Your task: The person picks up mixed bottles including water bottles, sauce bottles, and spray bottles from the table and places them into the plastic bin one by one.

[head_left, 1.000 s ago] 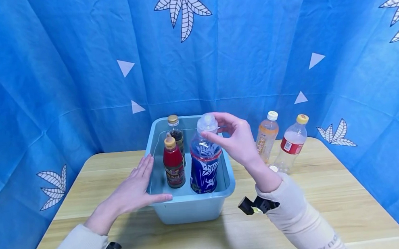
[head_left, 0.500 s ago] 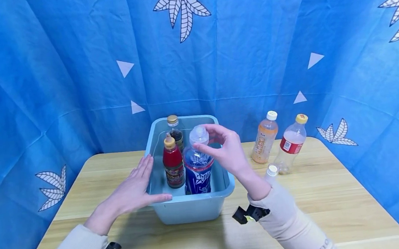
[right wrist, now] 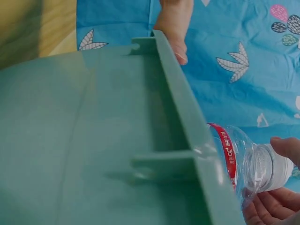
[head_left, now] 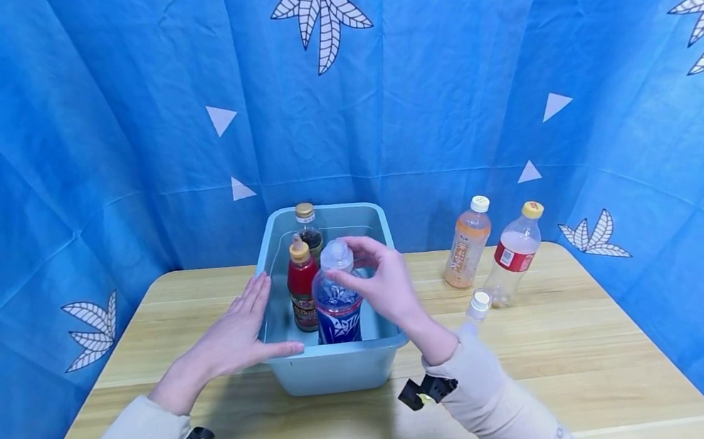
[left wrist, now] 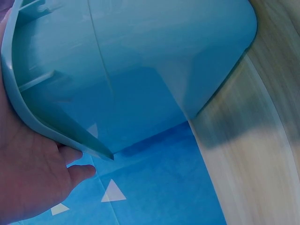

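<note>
A large clear plastic drink bottle with a blue label stands in the front of the pale blue plastic basin. My right hand pinches the bottle at its clear cap and neck. In the right wrist view the bottle's upper part shows beyond the basin rim, its base hidden. My left hand rests on the basin's front left corner with fingers straight along the rim. Close to the held bottle, inside the basin, are a red sauce bottle and a dark bottle with a gold cap.
Right of the basin on the wooden table stand an orange-tinted bottle and a clear bottle with a red label. A white-capped bottle is partly hidden by my right sleeve. A blue curtain hangs behind.
My right hand has carried the blue-labelled bottle left and lower inside the basin, closer to the red sauce bottle. The left hand has stayed on the rim.
</note>
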`<action>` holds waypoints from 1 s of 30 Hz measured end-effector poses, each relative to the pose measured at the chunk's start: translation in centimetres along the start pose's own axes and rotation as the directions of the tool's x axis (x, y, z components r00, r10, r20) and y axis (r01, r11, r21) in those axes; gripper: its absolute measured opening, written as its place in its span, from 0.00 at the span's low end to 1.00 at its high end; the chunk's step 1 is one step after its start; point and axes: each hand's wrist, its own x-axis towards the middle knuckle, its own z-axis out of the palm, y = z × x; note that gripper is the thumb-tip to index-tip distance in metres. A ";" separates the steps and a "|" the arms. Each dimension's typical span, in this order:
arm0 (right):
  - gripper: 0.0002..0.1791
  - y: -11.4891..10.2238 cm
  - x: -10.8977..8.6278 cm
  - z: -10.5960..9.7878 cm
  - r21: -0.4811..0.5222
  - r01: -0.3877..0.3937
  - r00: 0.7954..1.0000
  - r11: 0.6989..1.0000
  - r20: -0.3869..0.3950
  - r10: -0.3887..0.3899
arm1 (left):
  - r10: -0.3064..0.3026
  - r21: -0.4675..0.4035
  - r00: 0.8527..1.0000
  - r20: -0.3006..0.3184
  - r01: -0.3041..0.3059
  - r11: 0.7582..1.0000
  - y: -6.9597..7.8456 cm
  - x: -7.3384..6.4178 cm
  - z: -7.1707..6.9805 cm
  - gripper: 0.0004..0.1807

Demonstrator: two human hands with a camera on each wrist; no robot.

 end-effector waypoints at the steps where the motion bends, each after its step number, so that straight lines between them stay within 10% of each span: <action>1: 0.21 0.1 0.0 0.2 0.006 0.004 1.000 1.000 0.000 -0.005 | 0.001 0.001 1.000 0.000 -0.001 1.000 0.0 0.0 0.0 0.64; 19: 0.20 -2.4 -1.0 2.4 0.044 -0.001 1.000 0.999 -0.003 0.002 | -0.010 -0.003 1.000 -0.002 0.010 1.000 0.0 -0.1 0.1 0.63; 30: 0.22 1.2 -0.2 4.1 0.047 -0.002 1.000 0.999 -0.001 0.002 | -0.009 0.002 1.000 -0.001 0.009 1.000 -0.1 0.0 0.2 0.63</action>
